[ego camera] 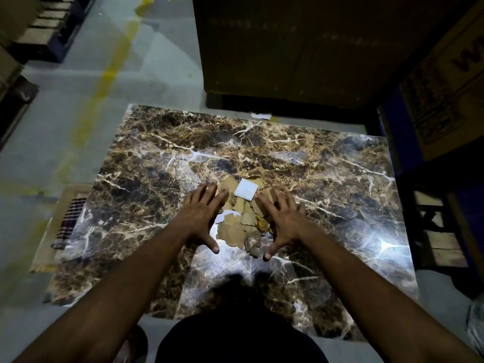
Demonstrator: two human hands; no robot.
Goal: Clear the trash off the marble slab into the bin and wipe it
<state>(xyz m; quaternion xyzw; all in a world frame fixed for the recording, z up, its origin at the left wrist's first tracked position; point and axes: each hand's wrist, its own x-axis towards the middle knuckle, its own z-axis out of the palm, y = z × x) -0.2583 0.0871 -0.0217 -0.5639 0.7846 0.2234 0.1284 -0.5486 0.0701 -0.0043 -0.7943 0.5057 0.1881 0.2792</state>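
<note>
A dark brown marble slab [157, 163] with white veins lies flat below me. Near its middle sits a small heap of trash [237, 226]: torn brown cardboard scraps, a white square piece [245, 193] on top and a crumpled clear wrapper [252, 243] at the near edge. My left hand [201, 214] lies open on the slab against the heap's left side, fingers straight and spread. My right hand [284, 218] lies open on the heap's right side, fingers spread over some scraps. Both thumbs point inward below the heap. No bin is in view.
A checked cloth [68, 224] lies at the slab's left edge on a flat cardboard piece. A big dark cardboard box [288, 48] stands behind the slab. Printed cartons [445, 82] stack at the right. A white scrap [260, 116] lies past the far edge. Grey floor with a yellow line stretches left.
</note>
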